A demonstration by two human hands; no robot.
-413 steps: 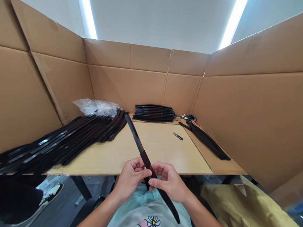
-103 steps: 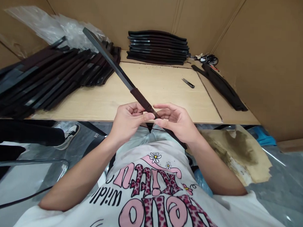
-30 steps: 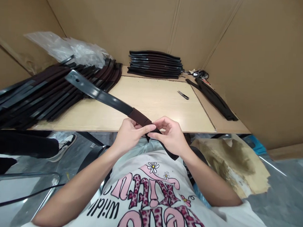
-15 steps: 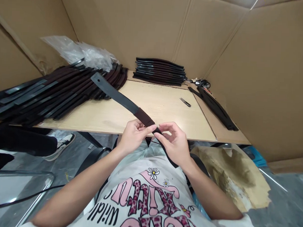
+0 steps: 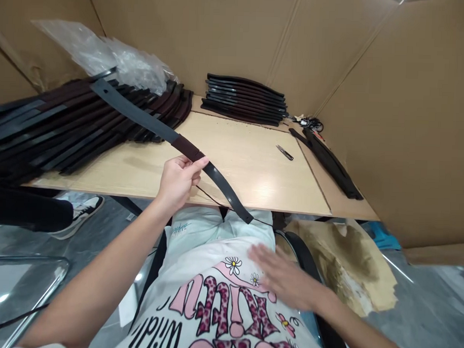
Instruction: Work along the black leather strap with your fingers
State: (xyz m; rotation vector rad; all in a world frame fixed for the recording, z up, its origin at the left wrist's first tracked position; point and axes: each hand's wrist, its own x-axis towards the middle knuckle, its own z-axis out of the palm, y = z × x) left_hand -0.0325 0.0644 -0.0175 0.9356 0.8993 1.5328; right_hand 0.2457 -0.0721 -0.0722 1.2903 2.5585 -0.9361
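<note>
Hands apart: my left hand [image 5: 177, 179] grips a black strap [image 5: 224, 181] just below its brown sleeve [image 5: 185, 148], while my right hand [image 5: 285, 277] lies open, blurred, well away from it. The strap's long axis crosses diagonally over the table [image 5: 254, 195] edge, far end pointing up-left.

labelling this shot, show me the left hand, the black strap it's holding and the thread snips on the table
left hand [image 5: 177, 179], head view, middle of the hand
black strap [image 5: 150, 121], head view, flat black stretch beyond the brown sleeve
thread snips [image 5: 285, 152], head view, middle of the snips
</note>
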